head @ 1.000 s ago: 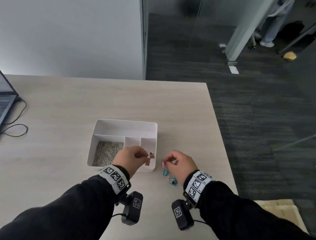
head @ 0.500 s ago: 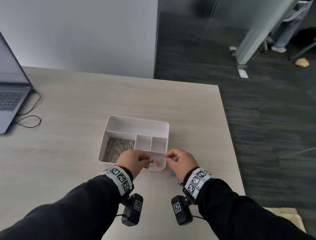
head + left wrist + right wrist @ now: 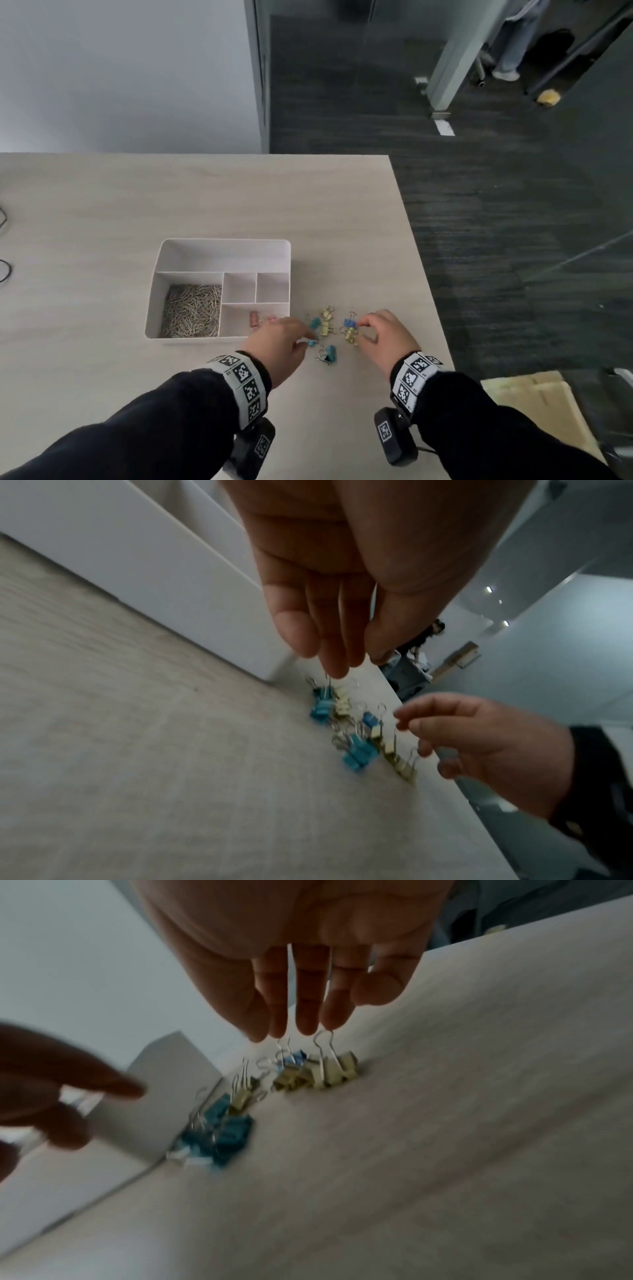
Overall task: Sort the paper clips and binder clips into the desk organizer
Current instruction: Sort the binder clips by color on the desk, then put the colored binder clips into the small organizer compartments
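Observation:
The white desk organizer (image 3: 219, 251) holds silver paper clips (image 3: 191, 311) in its left compartment and pink binder clips (image 3: 255, 319) in its front right one. Right of it, several teal, yellow and blue binder clips (image 3: 327, 327) lie loose on the table. My left hand (image 3: 310, 337) hangs over the pile's left side. Its straight fingers (image 3: 329, 666) touch the wire handle of a teal clip (image 3: 322, 704), and the thumb stays apart. My right hand (image 3: 359, 325) reaches the right side, fingertips (image 3: 308, 1026) just above the wire handles of a blue clip (image 3: 294, 1056) and yellow clips (image 3: 337, 1069), holding nothing.
The table's right edge (image 3: 421, 274) runs close beside the pile, with dark carpet beyond. Black cables (image 3: 4, 270) lie at the far left. A cardboard box (image 3: 534, 407) sits on the floor at the lower right.
Both hands held pink clips at the organizer's front right compartment. Those clips now lie inside it, and both hands have moved right to the loose pile.

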Action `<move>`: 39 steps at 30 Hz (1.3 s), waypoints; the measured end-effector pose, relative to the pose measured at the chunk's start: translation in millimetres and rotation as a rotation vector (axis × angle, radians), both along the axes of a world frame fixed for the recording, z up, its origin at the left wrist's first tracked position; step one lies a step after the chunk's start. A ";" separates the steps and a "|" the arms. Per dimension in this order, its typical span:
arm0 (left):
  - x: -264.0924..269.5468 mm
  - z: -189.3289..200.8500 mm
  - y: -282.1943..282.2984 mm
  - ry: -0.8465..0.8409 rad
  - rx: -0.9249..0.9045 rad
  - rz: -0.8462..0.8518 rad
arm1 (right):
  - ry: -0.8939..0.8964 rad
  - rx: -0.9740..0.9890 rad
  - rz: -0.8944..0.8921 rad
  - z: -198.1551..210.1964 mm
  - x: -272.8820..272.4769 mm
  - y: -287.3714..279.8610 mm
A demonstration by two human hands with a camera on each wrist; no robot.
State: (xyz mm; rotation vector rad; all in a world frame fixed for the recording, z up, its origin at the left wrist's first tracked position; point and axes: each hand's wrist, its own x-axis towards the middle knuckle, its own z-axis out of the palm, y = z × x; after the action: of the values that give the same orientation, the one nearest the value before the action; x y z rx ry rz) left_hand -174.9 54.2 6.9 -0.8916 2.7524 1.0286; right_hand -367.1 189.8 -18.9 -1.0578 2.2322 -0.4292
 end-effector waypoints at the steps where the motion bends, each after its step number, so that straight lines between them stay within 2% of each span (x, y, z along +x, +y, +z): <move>1: -2.6 -3.0 5.2 -0.021 0.009 -0.018 | 0.007 0.006 0.032 -2.3 0.8 1.9; 7: -16.3 -21.3 24.2 -0.211 0.060 0.008 | 0.074 -0.062 0.113 -11.3 -0.9 5.7; 11: -21.0 -29.8 31.1 -0.235 -0.007 0.021 | 0.211 -0.140 0.297 -12.2 -0.4 3.4; 14: -19.5 -35.1 33.8 -0.238 -0.013 0.058 | 0.222 -0.200 0.447 -14.7 3.3 2.7; 18: -19.7 -38.0 33.9 -0.225 -0.010 0.059 | 0.161 -0.146 0.572 -14.5 12.4 -1.4; 22: -25.2 -40.2 29.6 -0.235 0.003 0.041 | 0.118 0.016 0.649 -13.6 21.6 -10.2; 31: -16.8 -48.6 23.4 -0.283 -0.038 -0.023 | 0.116 0.141 0.700 -18.1 29.7 -14.8; 39: -15.5 -35.0 18.2 -0.261 0.019 -0.034 | 0.007 0.077 0.544 -15.8 27.7 -21.9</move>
State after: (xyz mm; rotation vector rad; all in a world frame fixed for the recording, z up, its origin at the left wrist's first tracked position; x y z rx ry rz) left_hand -190.3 72.4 -28.1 -0.9018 2.5282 0.8628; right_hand -339.4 167.9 -34.7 -1.5544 1.8436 -0.1017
